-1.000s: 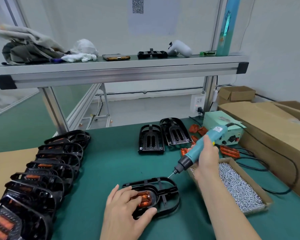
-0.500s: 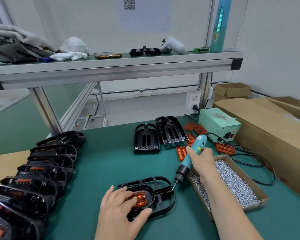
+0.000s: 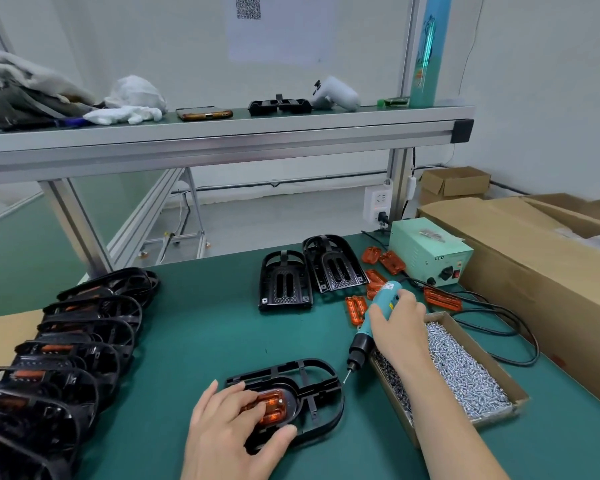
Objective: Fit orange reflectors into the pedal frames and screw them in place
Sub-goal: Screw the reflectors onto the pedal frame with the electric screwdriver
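One black pedal frame (image 3: 297,403) lies flat on the green desk (image 3: 205,341) in the lower middle of the frame, and one orange reflector (image 3: 274,408) sits in its oval pocket. The left hand (image 3: 222,431) lies over it, four fingers (image 3: 243,396) laid straight and flat on the reflector, thumb stretched along the near rim. The right hand (image 3: 399,327), right of centre, has its fingers wrapped round one teal electric screwdriver (image 3: 383,301), which tilts down and to the left. Its bit tip hangs just beside the frame's right end; whether it touches cannot be told. Under that forearm stands one open cardboard tray (image 3: 482,419) heaped with silver screws (image 3: 465,372), too many to count. In the middle, above the held frame, two empty frames (image 3: 284,282) lie side by side. Just right of them lie loose reflectors (image 3: 355,308), six as far as can be counted, one beyond the screwdriver's cable. Down the left edge runs a row of fitted pedals (image 3: 84,334), overlapping like tiles, at least seven, the nearest blurred. One pale green power box (image 3: 430,254) sits at the right rear of the desk beside one long carton (image 3: 534,271). On the shelf (image 3: 222,133) above lie one phone (image 3: 205,114), one more black frame (image 3: 279,106), one white handheld device (image 3: 336,95) and a heap of white gloves (image 3: 125,114).
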A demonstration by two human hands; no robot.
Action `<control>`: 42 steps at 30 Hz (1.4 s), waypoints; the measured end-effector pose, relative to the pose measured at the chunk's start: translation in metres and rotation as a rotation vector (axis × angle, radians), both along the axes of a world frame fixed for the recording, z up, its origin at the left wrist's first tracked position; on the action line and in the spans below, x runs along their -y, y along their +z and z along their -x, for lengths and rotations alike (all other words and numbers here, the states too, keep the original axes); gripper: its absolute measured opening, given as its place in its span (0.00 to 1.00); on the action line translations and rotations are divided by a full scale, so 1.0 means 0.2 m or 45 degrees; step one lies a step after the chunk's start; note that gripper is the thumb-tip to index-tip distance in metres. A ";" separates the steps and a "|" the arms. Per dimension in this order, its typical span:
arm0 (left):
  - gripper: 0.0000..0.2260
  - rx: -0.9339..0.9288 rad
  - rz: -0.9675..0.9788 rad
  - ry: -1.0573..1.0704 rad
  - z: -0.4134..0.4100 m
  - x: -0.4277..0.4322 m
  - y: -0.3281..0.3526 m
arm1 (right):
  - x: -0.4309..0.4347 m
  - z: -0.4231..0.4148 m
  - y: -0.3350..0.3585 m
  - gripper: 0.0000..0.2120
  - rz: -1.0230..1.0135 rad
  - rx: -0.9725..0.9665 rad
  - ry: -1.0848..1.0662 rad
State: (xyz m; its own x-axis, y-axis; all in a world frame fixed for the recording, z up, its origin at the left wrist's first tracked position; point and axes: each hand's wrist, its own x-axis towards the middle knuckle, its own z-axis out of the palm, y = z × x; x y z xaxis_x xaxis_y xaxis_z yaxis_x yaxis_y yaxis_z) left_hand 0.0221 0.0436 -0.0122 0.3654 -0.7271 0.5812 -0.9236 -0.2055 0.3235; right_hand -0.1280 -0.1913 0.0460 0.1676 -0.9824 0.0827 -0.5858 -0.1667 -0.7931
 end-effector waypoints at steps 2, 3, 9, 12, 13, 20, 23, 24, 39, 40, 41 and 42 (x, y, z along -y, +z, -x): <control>0.24 0.010 0.010 0.002 0.00 0.00 0.00 | -0.01 0.01 0.00 0.26 0.022 -0.060 0.008; 0.24 0.014 0.019 0.000 0.00 0.00 0.00 | -0.01 0.01 0.00 0.26 0.029 -0.074 0.013; 0.24 0.033 0.023 0.002 0.00 0.00 0.00 | -0.02 0.02 0.00 0.26 0.068 -0.100 0.007; 0.24 0.034 0.026 0.001 0.00 0.00 0.01 | -0.03 0.03 0.00 0.27 0.094 -0.075 0.011; 0.24 0.033 0.018 0.002 0.00 0.00 0.01 | -0.04 0.04 0.01 0.26 0.100 -0.068 0.008; 0.25 0.006 -0.003 0.007 0.01 -0.01 0.01 | -0.06 0.13 0.05 0.02 0.099 -0.346 0.064; 0.23 0.000 0.006 -0.001 0.02 -0.01 0.01 | -0.08 0.16 0.07 0.02 0.006 -0.652 0.251; 0.23 0.000 0.002 -0.001 0.02 -0.02 0.02 | -0.09 0.16 0.08 0.03 -0.013 -0.714 0.309; 0.21 -0.018 -0.042 0.024 0.04 -0.03 0.02 | -0.08 0.18 0.10 0.08 0.032 -0.805 0.396; 0.21 -0.019 -0.051 0.022 0.04 -0.03 0.02 | -0.08 0.18 0.10 0.07 0.026 -0.812 0.405; 0.21 -0.023 -0.062 0.022 0.04 -0.03 0.02 | -0.07 0.19 0.10 0.06 0.022 -0.820 0.414; 0.21 -0.028 -0.070 0.022 0.04 -0.03 0.02 | -0.07 0.19 0.10 0.06 0.019 -0.822 0.420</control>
